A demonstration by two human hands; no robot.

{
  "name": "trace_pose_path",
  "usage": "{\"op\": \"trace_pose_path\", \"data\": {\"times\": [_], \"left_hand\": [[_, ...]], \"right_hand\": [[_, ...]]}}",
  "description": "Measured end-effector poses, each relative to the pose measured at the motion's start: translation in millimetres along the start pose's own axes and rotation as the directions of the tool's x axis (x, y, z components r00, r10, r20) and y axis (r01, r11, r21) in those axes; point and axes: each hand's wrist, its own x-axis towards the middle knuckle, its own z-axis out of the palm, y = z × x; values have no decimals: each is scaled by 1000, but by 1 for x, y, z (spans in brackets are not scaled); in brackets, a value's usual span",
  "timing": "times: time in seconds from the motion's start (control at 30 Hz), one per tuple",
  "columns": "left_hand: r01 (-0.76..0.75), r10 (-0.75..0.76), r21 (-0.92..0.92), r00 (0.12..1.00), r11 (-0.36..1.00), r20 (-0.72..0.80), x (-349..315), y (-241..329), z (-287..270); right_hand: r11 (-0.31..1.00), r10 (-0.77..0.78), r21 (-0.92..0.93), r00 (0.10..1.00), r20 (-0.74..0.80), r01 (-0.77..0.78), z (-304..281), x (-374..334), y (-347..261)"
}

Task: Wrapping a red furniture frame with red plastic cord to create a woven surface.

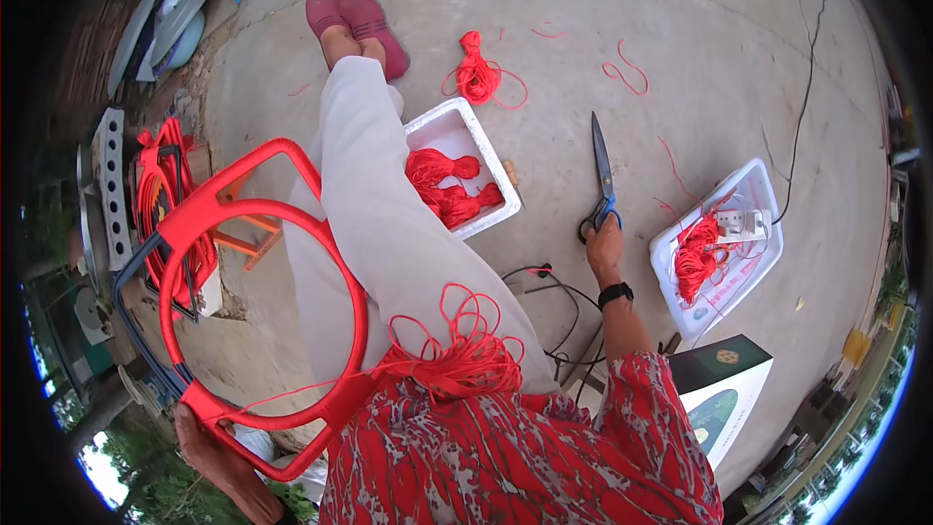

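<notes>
My left hand [206,447] grips the lower corner of a frame [362,331], a ring inside a squarish outline, mostly wound in red cord. Dark bare bars show along its left side. From the frame a strand of red cord runs to a loose tangle of red cord [462,362] in my lap. Out to the right, my right hand [604,245] is closed round the blue handles of a pair of scissors [603,160]. Their long dark blades point away from me, over the concrete floor. Whether the blades are fully together is hard to make out.
A white foam box [474,122] with red cord bundles stands beyond my legs. To the right are a white plastic basket [768,185] with cord and a power strip, and a printed carton [743,369]. Another cord bundle [476,73] lies on the floor. Black cables [564,297] trail near my right arm.
</notes>
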Motion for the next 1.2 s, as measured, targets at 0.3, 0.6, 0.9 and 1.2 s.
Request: {"op": "trace_pose_path", "data": {"times": [0.3,0.6,0.9,1.2], "left_hand": [[103,-96,-65,990,993,107,5,-3,-9],[150,-138,-179,987,972,76,3,-3,-5],[130,-123,-95,990,987,73,1,0,-5],[105,-72,-210,985,972,158,-1,2,-19]], "right_hand": [[992,26,-129,996,91,-14,0,-2,12],[988,-92,-137,991,-98,78,-5,-11,20],[912,-168,410,942,291,37,-20,35,-86],[617,-764,121,555,329,778,41,86,-173]]}}
